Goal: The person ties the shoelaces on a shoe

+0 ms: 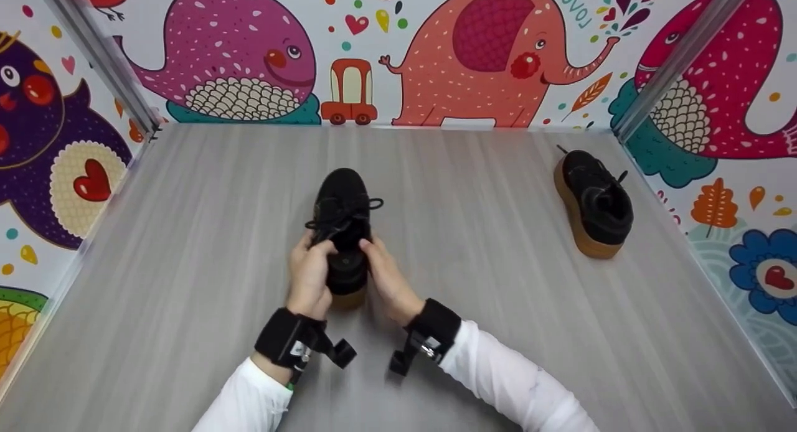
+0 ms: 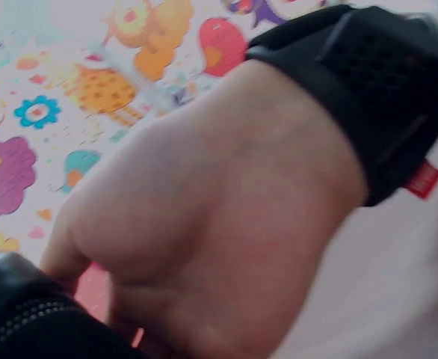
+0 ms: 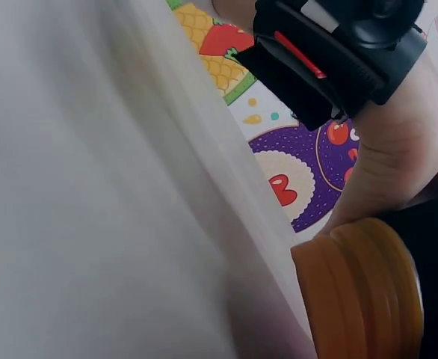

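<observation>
- Closest to us is the white left sleeve, with a black strap round the wrist.
- Next is the left hand. It grips the left side of the black shoe, thumb up at the edge of the hole where a foot goes in.
- The black shoe is between the two hands, over the middle of the gray desk. Its toe points to the picture wall at the back. I can't tell if its brown sole touches the desk or is lifted a bit.
- The laces lie across the top, and a loop sticks out to the right. A finger could catch in the loop and pull the bow undone.
- The right hand holds the other side, its thumb on the edge too. If one hand lets go first, the shoe could tip over or twist. If both squeeze too hard, the soft sides could fold in.
- Then comes the right sleeve. Its wrist strap has a dangly bit that could bump the desk if the arm drops low.
- Far right, the other shoe sits alone near the side wall, and no hand touches it.
</observation>
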A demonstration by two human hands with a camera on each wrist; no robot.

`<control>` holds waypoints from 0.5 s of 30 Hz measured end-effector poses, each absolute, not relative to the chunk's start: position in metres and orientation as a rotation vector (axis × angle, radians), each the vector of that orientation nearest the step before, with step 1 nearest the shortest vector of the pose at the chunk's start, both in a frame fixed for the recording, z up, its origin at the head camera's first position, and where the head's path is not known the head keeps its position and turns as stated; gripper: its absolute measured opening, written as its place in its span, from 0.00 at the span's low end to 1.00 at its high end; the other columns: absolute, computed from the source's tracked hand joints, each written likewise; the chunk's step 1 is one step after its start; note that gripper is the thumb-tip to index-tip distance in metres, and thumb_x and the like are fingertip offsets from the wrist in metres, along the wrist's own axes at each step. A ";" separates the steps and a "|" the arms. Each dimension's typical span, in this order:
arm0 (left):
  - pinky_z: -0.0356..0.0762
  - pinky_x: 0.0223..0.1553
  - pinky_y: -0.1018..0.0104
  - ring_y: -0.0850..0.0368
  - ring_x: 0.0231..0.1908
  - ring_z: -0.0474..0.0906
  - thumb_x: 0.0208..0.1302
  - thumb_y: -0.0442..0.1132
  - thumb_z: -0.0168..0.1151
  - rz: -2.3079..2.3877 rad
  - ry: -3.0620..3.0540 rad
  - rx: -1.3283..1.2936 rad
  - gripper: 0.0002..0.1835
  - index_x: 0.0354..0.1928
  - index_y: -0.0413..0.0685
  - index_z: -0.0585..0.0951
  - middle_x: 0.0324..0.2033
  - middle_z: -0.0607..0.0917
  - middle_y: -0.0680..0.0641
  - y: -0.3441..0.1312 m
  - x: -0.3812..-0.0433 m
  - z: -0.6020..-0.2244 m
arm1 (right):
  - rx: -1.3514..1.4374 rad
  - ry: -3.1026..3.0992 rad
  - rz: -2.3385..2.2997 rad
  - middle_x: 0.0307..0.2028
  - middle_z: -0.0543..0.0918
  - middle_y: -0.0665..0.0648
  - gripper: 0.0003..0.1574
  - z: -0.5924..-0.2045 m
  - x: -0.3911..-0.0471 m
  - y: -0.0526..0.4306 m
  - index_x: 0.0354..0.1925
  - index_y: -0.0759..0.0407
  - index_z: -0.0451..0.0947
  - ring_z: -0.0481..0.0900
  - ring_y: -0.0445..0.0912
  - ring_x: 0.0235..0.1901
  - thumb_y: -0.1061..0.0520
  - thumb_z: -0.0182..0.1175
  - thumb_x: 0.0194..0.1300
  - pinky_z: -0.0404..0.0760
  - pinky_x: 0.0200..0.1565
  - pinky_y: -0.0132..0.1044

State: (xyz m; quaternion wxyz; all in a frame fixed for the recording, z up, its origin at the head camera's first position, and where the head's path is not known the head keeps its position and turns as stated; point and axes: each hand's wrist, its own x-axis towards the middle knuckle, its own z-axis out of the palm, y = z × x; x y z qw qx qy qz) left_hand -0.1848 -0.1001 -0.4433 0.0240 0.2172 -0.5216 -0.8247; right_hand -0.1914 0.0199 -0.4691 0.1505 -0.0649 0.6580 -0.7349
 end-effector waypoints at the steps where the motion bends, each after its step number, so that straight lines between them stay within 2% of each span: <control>1: 0.59 0.64 0.66 0.57 0.66 0.57 0.51 0.23 0.48 -2.542 -1.606 0.690 0.40 0.71 0.38 0.56 0.69 0.61 0.45 -0.105 -0.187 -0.442 | -0.174 1.891 -2.109 0.72 0.53 0.56 0.38 -0.468 -0.193 0.015 0.73 0.57 0.47 0.47 0.48 0.72 0.45 0.42 0.73 0.44 0.71 0.46; 4: 0.62 0.61 0.69 0.58 0.65 0.58 0.50 0.23 0.47 -2.541 -1.560 0.723 0.40 0.71 0.38 0.55 0.69 0.60 0.44 -0.118 -0.192 -0.437 | -0.157 1.901 -2.102 0.73 0.50 0.57 0.39 -0.465 -0.200 0.000 0.73 0.58 0.45 0.44 0.49 0.72 0.44 0.42 0.72 0.41 0.71 0.47; 7: 0.66 0.56 0.71 0.57 0.62 0.63 0.50 0.22 0.45 -2.535 -1.484 0.720 0.37 0.68 0.34 0.61 0.67 0.65 0.42 -0.131 -0.196 -0.434 | -0.156 1.946 -2.064 0.73 0.48 0.54 0.39 -0.461 -0.205 -0.014 0.74 0.56 0.44 0.42 0.47 0.73 0.43 0.41 0.73 0.40 0.71 0.46; 10: 0.69 0.51 0.72 0.57 0.60 0.65 0.49 0.21 0.44 -2.528 -1.440 0.725 0.36 0.67 0.34 0.63 0.66 0.66 0.42 -0.144 -0.201 -0.433 | -0.199 1.989 -2.030 0.73 0.50 0.52 0.37 -0.460 -0.209 -0.026 0.74 0.52 0.46 0.44 0.46 0.72 0.43 0.40 0.74 0.43 0.71 0.45; 15: 0.68 0.50 0.73 0.58 0.61 0.63 0.51 0.22 0.44 -2.510 -1.436 0.775 0.37 0.69 0.37 0.61 0.68 0.63 0.45 -0.168 -0.211 -0.435 | -0.268 1.956 -2.011 0.73 0.52 0.50 0.35 -0.459 -0.210 -0.037 0.73 0.50 0.48 0.47 0.44 0.72 0.43 0.40 0.74 0.48 0.71 0.42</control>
